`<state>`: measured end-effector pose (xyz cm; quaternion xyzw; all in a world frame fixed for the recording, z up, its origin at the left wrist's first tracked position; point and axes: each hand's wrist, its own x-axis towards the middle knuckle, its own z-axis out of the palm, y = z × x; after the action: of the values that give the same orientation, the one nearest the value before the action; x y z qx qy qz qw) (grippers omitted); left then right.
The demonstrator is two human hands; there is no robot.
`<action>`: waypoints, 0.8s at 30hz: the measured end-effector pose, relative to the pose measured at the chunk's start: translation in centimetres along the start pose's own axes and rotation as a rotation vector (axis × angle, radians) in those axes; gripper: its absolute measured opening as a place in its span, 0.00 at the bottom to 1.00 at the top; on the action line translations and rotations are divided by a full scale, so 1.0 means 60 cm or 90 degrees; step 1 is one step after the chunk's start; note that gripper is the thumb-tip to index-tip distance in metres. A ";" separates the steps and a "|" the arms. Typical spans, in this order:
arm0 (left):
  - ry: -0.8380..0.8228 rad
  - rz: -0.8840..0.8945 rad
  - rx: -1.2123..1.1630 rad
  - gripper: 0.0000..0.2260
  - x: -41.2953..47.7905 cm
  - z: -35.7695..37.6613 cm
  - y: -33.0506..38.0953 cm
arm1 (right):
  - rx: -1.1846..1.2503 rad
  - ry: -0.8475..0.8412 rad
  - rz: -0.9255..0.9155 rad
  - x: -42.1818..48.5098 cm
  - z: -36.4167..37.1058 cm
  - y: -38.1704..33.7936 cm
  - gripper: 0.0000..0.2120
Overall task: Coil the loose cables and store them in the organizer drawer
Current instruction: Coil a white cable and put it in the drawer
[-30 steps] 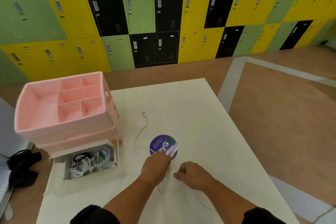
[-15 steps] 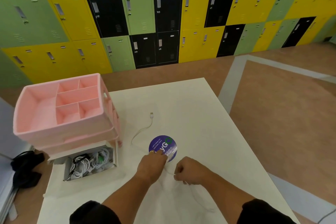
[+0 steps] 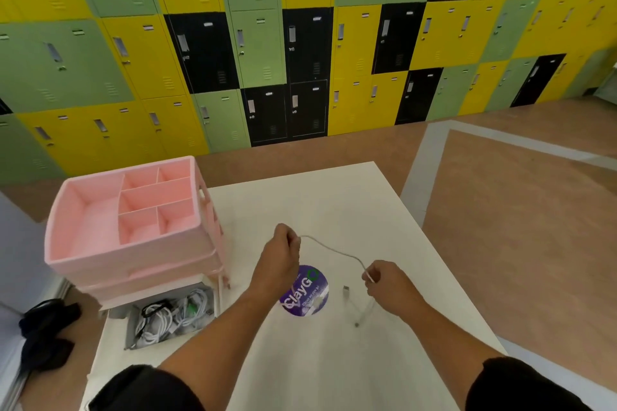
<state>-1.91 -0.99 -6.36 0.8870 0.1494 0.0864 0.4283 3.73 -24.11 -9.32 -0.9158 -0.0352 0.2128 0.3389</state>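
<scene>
The round purple sticker [image 3: 304, 290] on the white table [image 3: 334, 203] reads "ClayGo" in white and green; its smaller print is too blurred for me to read. My left hand [image 3: 279, 255] is raised above the sticker's far edge, fingers pinched shut on one part of a thin white cable [image 3: 334, 250]. My right hand [image 3: 389, 284], nearer and to the right, pinches the same cable, which arcs between both hands, the rest dangling to the table. At the left, the pink organizer [image 3: 133, 223] stands with its bottom drawer [image 3: 170, 317] pulled open, coiled cables inside.
</scene>
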 end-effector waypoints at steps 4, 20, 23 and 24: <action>0.114 0.027 -0.104 0.05 0.032 -0.042 0.062 | -0.022 0.012 -0.032 -0.008 0.020 0.001 0.16; 0.201 0.012 -0.405 0.07 0.069 -0.138 0.144 | 0.031 0.030 0.063 -0.016 0.019 0.041 0.15; 0.137 0.018 -0.391 0.07 0.060 -0.133 0.142 | 0.018 0.176 -0.035 -0.022 -0.001 0.002 0.13; 0.122 0.021 -0.373 0.07 0.057 -0.130 0.142 | 0.053 0.227 -0.086 -0.024 -0.010 -0.020 0.13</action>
<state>0.74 0.90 5.26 0.7158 0.1438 0.2162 0.6482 2.76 -23.83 -7.64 -0.9196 -0.0269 0.0251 0.3911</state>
